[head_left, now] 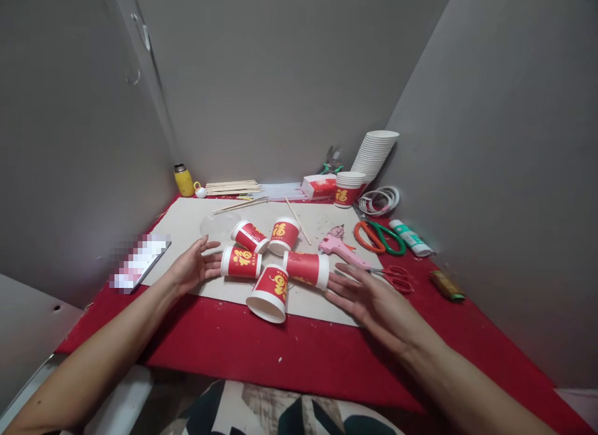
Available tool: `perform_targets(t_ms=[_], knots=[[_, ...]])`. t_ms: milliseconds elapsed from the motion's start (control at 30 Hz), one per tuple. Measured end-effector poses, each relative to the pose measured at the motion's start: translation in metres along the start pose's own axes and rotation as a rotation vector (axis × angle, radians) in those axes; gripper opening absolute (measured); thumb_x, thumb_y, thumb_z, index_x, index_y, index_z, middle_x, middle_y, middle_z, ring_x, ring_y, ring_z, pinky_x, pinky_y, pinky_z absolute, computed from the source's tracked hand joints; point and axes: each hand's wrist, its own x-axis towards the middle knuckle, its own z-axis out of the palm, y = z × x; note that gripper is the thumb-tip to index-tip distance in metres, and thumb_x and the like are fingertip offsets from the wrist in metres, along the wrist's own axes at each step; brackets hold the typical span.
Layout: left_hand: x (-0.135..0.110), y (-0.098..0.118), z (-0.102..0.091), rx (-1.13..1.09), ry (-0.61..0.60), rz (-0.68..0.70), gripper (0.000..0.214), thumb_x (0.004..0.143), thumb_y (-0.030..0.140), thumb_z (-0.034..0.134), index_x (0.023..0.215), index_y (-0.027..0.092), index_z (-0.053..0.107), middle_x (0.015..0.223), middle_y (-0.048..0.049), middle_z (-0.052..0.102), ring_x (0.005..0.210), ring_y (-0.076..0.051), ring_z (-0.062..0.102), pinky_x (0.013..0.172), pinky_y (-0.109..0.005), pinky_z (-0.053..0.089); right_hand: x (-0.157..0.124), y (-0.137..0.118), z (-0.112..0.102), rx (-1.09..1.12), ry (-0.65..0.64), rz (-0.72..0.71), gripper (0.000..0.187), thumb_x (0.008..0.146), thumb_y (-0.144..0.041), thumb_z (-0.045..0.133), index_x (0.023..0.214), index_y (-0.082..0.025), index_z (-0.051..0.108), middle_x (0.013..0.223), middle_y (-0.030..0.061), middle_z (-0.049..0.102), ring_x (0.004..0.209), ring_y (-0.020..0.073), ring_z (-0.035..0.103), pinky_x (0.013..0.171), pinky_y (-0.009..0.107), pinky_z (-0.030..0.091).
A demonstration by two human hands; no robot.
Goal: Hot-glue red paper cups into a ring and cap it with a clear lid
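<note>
Several red paper cups with gold characters lie on their sides in a ring, bases together and white rims outward. My left hand (200, 267) is at the left cup (240, 261), fingers stretched out, tips at or just under its rim. My right hand (362, 298) lies along the rim of the right cup (306, 269), palm turned inward and fingers extended. The front cup (275, 285) points its mouth toward me. Behind are two more cups, the rear left cup (251, 236) and the rear right cup (284, 234). Whether the cups rest fully on the board cannot be seen.
A beige board (182, 229) covers part of the red cloth (224, 341). Right of the cups lie a pink glue gun (343, 248), red-handled scissors (397, 278) and green-orange scissors (385, 237). Stacked cups (374, 156), wooden sticks (231, 187) and a yellow bottle (184, 181) stand behind.
</note>
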Motion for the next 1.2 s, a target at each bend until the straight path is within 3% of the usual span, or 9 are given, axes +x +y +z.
perform_targets(t_ms=[100, 200, 467, 667, 900, 1067, 1200], knots=[[0.004, 0.001, -0.001, 0.064, 0.008, 0.017, 0.036, 0.098, 0.049, 0.049, 0.115, 0.017, 0.052, 0.092, -0.0127, 0.07, 0.078, -0.021, 0.071, 0.071, -0.03, 0.06, -0.001, 0.006, -0.003, 0.074, -0.006, 0.011, 0.017, 0.085, -0.034, 0.069, 0.099, -0.026, 0.065, 0.104, 0.0091, 0.074, 0.114, 0.0258, 0.071, 0.093, 0.035, 0.063], [0.009, -0.001, -0.004, 0.119, 0.018, 0.021, 0.036, 0.097, 0.05, 0.052, 0.113, 0.018, 0.051, 0.085, -0.0093, 0.068, 0.07, -0.02, 0.068, 0.064, -0.029, 0.058, -0.002, 0.009, -0.007, 0.107, -0.009, 0.03, 0.018, 0.084, -0.037, 0.071, 0.095, -0.026, 0.064, 0.107, 0.0098, 0.073, 0.117, 0.0273, 0.069, 0.095, 0.035, 0.062], [0.013, -0.002, -0.009, 0.154, -0.033, 0.01, 0.034, 0.098, 0.049, 0.049, 0.108, 0.017, 0.053, 0.084, -0.0104, 0.069, 0.065, -0.019, 0.067, 0.056, -0.026, 0.054, 0.002, 0.003, 0.0, 0.096, -0.014, 0.059, 0.017, 0.088, -0.027, 0.064, 0.104, -0.022, 0.064, 0.108, 0.0134, 0.074, 0.102, 0.0243, 0.075, 0.084, 0.034, 0.065], [0.011, -0.001, -0.012, 0.192, -0.038, -0.028, 0.034, 0.098, 0.049, 0.048, 0.105, 0.016, 0.055, 0.074, -0.0074, 0.068, 0.058, -0.018, 0.066, 0.055, -0.027, 0.052, 0.014, -0.009, 0.01, 0.057, -0.016, 0.034, 0.031, 0.085, -0.026, 0.068, 0.116, -0.026, 0.063, 0.092, 0.0069, 0.074, 0.084, 0.0183, 0.075, 0.074, 0.029, 0.064], [0.004, 0.002, -0.022, 0.386, -0.029, -0.071, 0.047, 0.091, 0.061, 0.056, 0.103, 0.015, 0.062, 0.076, -0.0118, 0.074, 0.057, -0.021, 0.069, 0.052, -0.029, 0.051, 0.025, -0.021, 0.018, 0.001, -0.029, 0.033, 0.009, 0.088, -0.026, 0.064, 0.096, -0.023, 0.066, 0.097, 0.0053, 0.075, 0.086, 0.0159, 0.072, 0.074, 0.027, 0.062], [0.01, 0.016, -0.027, 0.443, 0.1, 0.115, 0.044, 0.09, 0.057, 0.061, 0.097, 0.014, 0.065, 0.083, -0.0134, 0.076, 0.062, -0.02, 0.069, 0.059, -0.032, 0.053, 0.028, -0.033, 0.021, -0.146, 0.034, -0.115, 0.015, 0.088, -0.028, 0.064, 0.101, -0.025, 0.07, 0.117, 0.0058, 0.073, 0.1, 0.0168, 0.071, 0.071, 0.023, 0.061], [0.026, 0.033, -0.018, 0.41, 0.108, 0.22, 0.038, 0.087, 0.05, 0.065, 0.094, 0.013, 0.068, 0.089, -0.0136, 0.075, 0.073, -0.02, 0.071, 0.066, -0.031, 0.053, 0.035, -0.047, 0.028, -0.299, 0.0, -0.313, 0.018, 0.079, -0.029, 0.072, 0.096, -0.024, 0.072, 0.115, 0.0067, 0.074, 0.108, 0.0208, 0.07, 0.084, 0.028, 0.06]])
